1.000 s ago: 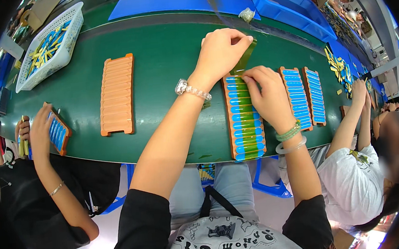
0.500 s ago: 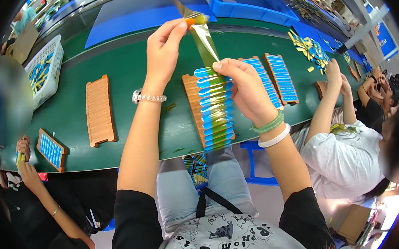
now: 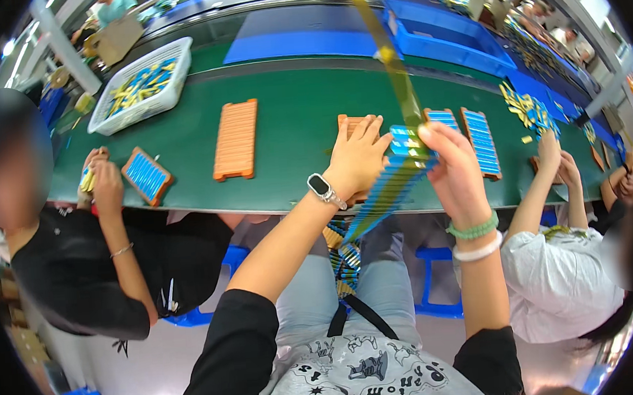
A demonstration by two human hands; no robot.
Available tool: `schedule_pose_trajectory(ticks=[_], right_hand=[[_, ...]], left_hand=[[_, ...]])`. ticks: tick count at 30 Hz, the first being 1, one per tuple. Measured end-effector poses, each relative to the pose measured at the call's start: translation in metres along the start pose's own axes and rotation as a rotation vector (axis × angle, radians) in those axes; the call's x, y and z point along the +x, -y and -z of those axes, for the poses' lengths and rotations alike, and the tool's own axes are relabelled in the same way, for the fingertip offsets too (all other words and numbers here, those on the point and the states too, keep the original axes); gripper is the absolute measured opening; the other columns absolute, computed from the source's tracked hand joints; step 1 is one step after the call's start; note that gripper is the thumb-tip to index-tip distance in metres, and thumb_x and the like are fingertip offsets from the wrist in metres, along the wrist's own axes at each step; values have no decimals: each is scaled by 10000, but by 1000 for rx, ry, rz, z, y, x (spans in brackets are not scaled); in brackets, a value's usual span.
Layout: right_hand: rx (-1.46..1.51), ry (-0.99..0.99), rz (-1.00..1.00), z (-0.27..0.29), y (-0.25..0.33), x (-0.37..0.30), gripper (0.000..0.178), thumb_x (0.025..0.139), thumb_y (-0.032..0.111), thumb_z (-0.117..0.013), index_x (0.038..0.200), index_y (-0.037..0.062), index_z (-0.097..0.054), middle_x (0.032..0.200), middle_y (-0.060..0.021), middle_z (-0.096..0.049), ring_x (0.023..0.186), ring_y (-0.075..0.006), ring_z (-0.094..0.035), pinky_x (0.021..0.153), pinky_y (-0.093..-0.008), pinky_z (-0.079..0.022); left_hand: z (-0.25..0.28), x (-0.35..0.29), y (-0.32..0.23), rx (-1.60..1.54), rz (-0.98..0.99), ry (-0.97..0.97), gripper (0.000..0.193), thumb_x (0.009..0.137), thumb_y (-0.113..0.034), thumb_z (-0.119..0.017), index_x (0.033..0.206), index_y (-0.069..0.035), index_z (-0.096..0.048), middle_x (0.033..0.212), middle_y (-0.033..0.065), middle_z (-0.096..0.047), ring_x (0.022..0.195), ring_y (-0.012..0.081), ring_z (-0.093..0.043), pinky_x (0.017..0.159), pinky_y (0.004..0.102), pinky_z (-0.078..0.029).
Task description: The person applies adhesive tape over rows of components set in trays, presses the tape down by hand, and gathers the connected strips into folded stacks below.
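My right hand (image 3: 455,169) pinches the top end of a row of blue cylinders (image 3: 386,192), joined side by side by clear yellow-green tape (image 3: 394,74). The row hangs tilted down and leftward over the table's front edge, toward my lap. From my fingers the tape runs on upward past the far side of the table. My left hand (image 3: 361,154) lies palm down, fingers stretched, over an orange-brown grooved tray (image 3: 352,124), mostly hidden beneath it. More taped or joined blue rows (image 3: 346,258) lie between my legs.
Right of my hands, grooved trays (image 3: 481,142) hold blue cylinders. A bare grooved tray (image 3: 235,141) lies left, near a white basket (image 3: 170,97) of blue and yellow pieces. A loose pile (image 3: 530,109) and a blue bin (image 3: 452,37) are at right. Co-workers sit on both sides.
My left hand has let go of the tape end and come down onto the tray. My right hand has lifted the taped blue row off the tray toward me. The view has shifted.
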State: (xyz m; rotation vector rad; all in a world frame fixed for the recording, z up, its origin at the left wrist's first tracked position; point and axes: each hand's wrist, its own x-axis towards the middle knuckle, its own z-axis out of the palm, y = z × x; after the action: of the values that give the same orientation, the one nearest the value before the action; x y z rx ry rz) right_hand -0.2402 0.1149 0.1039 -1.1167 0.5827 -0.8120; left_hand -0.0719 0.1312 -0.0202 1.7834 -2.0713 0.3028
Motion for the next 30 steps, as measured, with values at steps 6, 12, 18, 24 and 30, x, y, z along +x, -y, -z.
schedule_pose_trajectory(ticks=[6, 12, 18, 24, 30], right_hand=[[-54, 23, -79, 9, -28, -64, 86, 909, 132, -612, 895, 52, -637, 831, 33, -624, 742, -19, -548, 635, -175, -410], [52, -11, -161, 17, -52, -126, 62, 899, 83, -621, 894, 21, -625, 835, 18, -621, 758, -32, -530, 698, -197, -412], [25, 26, -183, 21, -55, -137, 80, 914, 101, -635, 909, 21, -631, 835, 27, -609, 755, -24, -523, 677, -189, -421], [118, 114, -152, 13, -31, -134, 93, 918, 99, -636, 920, 7, -621, 845, 21, -598, 775, -37, -531, 698, -198, -432], [72, 121, -97, 32, -18, -132, 101, 916, 100, -637, 914, 1, -615, 849, 23, -576, 769, -38, -512, 685, -194, -417]], left_hand=[[50, -58, 97, 97, 262, 136, 514, 880, -244, -401, 1374, -116, -468, 1520, 150, -313, 1428, 274, -256, 1149, 562, -150], [68, -80, 126, 42, 261, 170, 543, 874, -233, -410, 1401, -102, -425, 1525, 143, -309, 1429, 292, -244, 1162, 509, -165], [55, -35, 57, 86, 143, 8, 700, 751, -32, -593, 1415, -138, -400, 1468, 114, -376, 1351, 333, -343, 1070, 637, -219], [-6, 70, -57, -74, -189, -110, 607, 820, -25, -543, 1372, -259, -452, 1475, 154, -349, 1388, 355, -294, 1086, 643, -211], [-30, 113, -93, 84, -252, 18, 406, 866, -167, -584, 1239, -328, -570, 1442, 136, -383, 1385, 344, -301, 1080, 672, -191]])
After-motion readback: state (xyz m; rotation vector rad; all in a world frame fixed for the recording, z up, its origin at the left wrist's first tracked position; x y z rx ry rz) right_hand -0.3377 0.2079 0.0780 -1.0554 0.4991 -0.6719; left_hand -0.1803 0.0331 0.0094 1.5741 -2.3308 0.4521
